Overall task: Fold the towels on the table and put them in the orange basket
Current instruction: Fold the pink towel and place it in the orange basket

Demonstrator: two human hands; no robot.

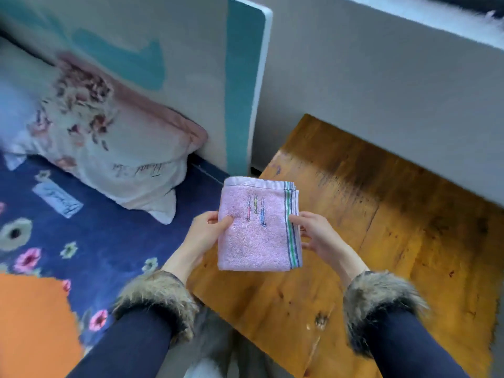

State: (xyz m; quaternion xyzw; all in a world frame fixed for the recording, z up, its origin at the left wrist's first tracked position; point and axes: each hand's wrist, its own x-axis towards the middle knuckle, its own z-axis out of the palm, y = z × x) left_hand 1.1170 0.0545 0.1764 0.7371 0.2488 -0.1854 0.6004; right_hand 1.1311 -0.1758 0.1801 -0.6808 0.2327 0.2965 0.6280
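A: The left hand [211,233] and the right hand [313,236] are each pinching a side of the pink towel [256,230], thumbs lying on top and fingers tucked under the edges.

B: So both are gripping it. Where is it sitting?

A: It is not sitting at all. It is being held in the air, folded into a compact rectangle, hanging over the near-left corner of the wooden table [381,241], with the striped border facing the right hand.

B: And the orange basket?

A: Only 1 orange patch [32,317] is showing at the lower left, down beside the left sleeve [152,309], on the flowered blue bedding [90,219]. I am taking it for the basket, but its rim is not showing clearly.

B: What is risking the fold?

A: The layers are lying loose. If 1 hand is letting go while the towel is swinging left, the free side is likely drooping and the fold opening. The fur cuffs could also be brushing the stack on the way down.

B: Anything else?

A: With the basket nearly out of view, a blind drop may be landing the towel on the bedding or snagging the edge.
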